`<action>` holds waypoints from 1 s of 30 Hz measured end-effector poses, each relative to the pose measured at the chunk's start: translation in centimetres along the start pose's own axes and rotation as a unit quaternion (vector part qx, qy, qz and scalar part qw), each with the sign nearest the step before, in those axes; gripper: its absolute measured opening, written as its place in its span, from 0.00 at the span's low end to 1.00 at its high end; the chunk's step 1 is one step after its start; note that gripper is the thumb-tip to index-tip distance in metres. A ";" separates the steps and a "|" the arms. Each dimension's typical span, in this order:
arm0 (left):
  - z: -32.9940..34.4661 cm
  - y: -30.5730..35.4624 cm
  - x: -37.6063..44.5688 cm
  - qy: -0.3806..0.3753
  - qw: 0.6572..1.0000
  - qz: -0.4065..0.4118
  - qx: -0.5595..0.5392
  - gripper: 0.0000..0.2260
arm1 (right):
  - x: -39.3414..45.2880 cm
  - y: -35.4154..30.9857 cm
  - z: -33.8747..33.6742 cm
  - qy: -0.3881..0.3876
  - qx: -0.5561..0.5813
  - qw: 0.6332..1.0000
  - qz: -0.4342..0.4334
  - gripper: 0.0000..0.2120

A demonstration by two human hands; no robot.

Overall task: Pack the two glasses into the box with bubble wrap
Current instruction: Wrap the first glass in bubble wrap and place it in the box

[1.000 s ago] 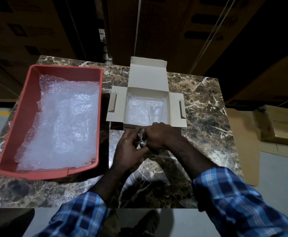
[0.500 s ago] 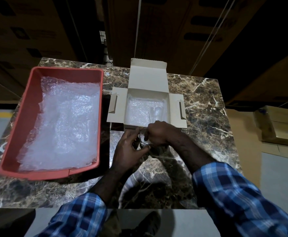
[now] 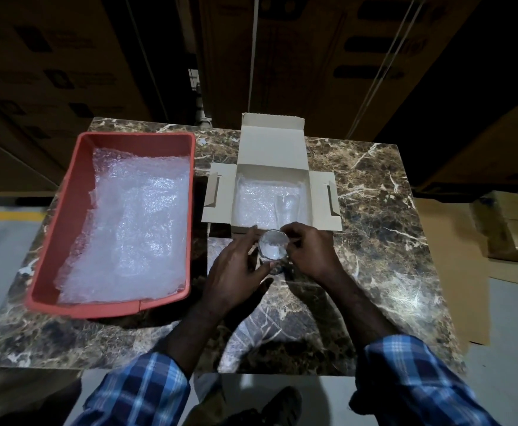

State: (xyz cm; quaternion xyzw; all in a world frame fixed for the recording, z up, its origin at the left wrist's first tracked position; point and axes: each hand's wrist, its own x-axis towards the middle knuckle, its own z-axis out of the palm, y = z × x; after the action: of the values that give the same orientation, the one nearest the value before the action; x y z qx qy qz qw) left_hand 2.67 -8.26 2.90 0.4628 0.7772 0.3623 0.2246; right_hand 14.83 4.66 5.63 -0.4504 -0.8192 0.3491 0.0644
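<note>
The clear round drinking glass (image 3: 272,248) sits between our two hands just at the near edge of the open beige cardboard box (image 3: 271,149), at about the centre of the brown marble-patterned worktop (image 3: 380,229). We look straight down into its mouth, and something white and crinkled shows inside it, though we cannot tell what. Our left hand (image 3: 236,272) curls around the glass from 9 o'clock, fingers partly bent, with the thumb touching its near side. Our right hand (image 3: 311,252) closes on the rim from 3 o'clock with its fingertips pinched at the top edge.

The box lies at 12 o'clock from the glass, its lid flap folded back away from us and its two side flaps spread flat at 9 and 3 o'clock. A sheet of clear bubble wrap (image 3: 260,202) lines its floor. On the right part of that lining we see a second clear glass (image 3: 288,207) lying on its side; it is faint against the wrap.

At 9 o'clock from the box, well apart from our hands, stands a red rectangular plastic tray (image 3: 76,192) holding a loose pile of more bubble wrap sheets (image 3: 131,229). Blue checked sleeves (image 3: 141,395) cover both forearms at 6 o'clock.
</note>
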 end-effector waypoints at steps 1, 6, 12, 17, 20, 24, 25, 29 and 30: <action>-0.8 0.5 -0.3 0.010 1.000 0.004 0.001 0.29 | 0.0 -0.3 0.0 0.013 -0.010 1.000 -0.003 0.18; -6.9 1.5 -2.6 0.117 0.992 0.041 -0.007 0.16 | -0.6 -5.2 0.3 0.118 -0.041 0.986 -0.114 0.13; -15.9 -5.7 -3.0 0.027 0.975 -0.038 0.219 0.17 | -1.2 -14.0 5.7 0.080 -0.023 0.937 -0.338 0.12; -19.9 -11.4 -2.6 -0.154 0.896 -0.116 0.401 0.25 | -0.6 -17.8 11.8 -0.162 -0.227 0.905 -0.321 0.11; -20.2 -12.7 -1.7 -0.209 0.874 -0.106 0.425 0.28 | 0.0 -18.8 13.9 -0.218 -0.285 0.891 -0.277 0.15; -20.3 -13.7 -0.8 -0.221 0.890 -0.105 0.384 0.25 | 0.6 -19.2 14.9 -0.242 -0.301 0.891 -0.241 0.15; -20.4 -13.9 -0.6 -0.219 0.895 -0.104 0.375 0.23 | 0.7 -19.3 14.9 -0.244 -0.302 0.891 -0.236 0.13; -21.0 -13.9 -0.4 -0.217 0.910 -0.094 0.339 0.20 | 1.0 -19.6 14.5 -0.221 -0.279 0.910 -0.213 0.10; -21.2 -13.8 -0.3 -0.216 0.914 -0.087 0.333 0.20 | 1.2 -19.9 14.3 -0.208 -0.266 0.918 -0.209 0.08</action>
State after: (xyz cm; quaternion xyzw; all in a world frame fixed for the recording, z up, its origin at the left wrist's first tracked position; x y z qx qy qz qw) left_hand -19.39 -20.31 5.74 0.5082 0.8226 -0.0470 0.2506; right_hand -5.62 -8.71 7.25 -0.1866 -0.9522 0.1829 -0.1583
